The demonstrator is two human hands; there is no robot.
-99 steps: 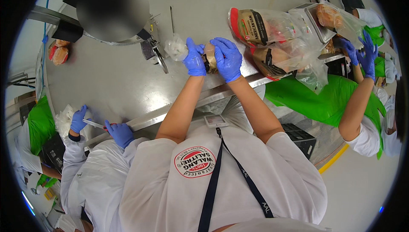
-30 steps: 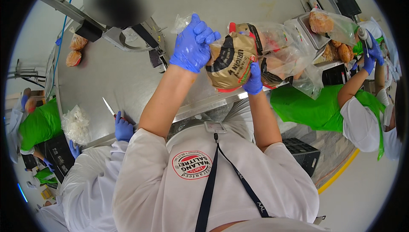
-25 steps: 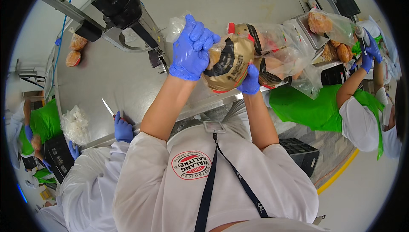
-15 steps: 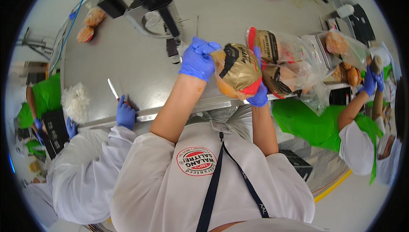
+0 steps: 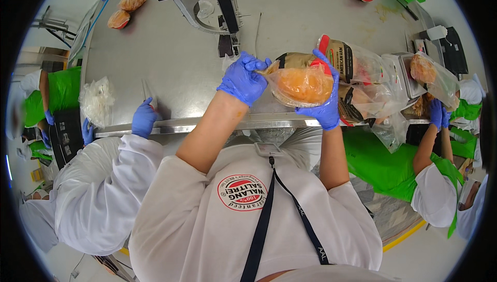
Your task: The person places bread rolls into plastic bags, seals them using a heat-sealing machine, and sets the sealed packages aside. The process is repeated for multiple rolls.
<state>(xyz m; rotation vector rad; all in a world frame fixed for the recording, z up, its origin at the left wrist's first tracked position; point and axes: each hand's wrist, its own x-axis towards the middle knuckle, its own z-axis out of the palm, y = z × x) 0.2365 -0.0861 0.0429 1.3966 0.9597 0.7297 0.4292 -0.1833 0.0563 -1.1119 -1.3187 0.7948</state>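
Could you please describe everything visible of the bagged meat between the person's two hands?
The bagged meat is a rounded orange piece in shiny, clear, plastic-looking film, with gold, black and red areas along its upper side in the picture. The bag narrows leftward to a gathered neck, gripped by the left hand; the right hand cups its right end.

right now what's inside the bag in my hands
A rounded orange-brown piece of meat shows through clear plastic; whatever lies behind the gold panel and your right hand is covered.
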